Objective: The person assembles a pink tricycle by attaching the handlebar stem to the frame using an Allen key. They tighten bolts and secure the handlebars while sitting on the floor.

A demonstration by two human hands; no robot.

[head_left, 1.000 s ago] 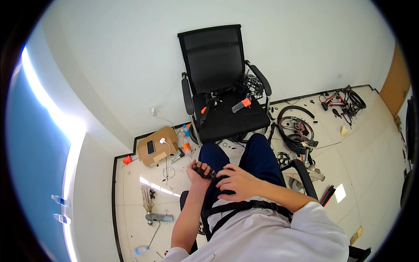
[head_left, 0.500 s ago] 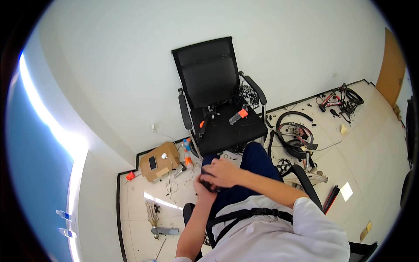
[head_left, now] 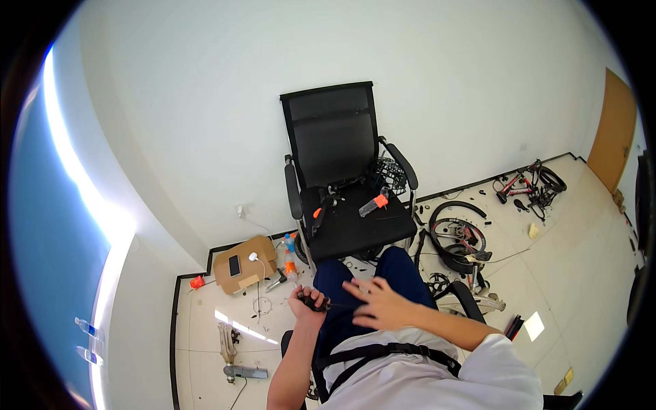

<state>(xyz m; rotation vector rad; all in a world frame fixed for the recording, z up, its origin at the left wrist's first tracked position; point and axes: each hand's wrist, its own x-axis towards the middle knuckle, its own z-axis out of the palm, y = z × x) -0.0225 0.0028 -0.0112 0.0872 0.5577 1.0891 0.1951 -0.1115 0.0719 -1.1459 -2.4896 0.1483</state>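
Bright daylight from left, glare streak there; fisheye bending edges, sharp focus.

Black mesh office chair [head_left: 345, 178] against a white wall, orange-and-black tools [head_left: 374, 203] lying on its seat. Left of the chair, on the tiled floor, an open cardboard box [head_left: 244, 264] with a white charger on top. Right of the chair, a bicycle wheel [head_left: 459, 237]. Farther right of the chair, a bicycle frame [head_left: 529, 183] near a wooden door [head_left: 613, 130].
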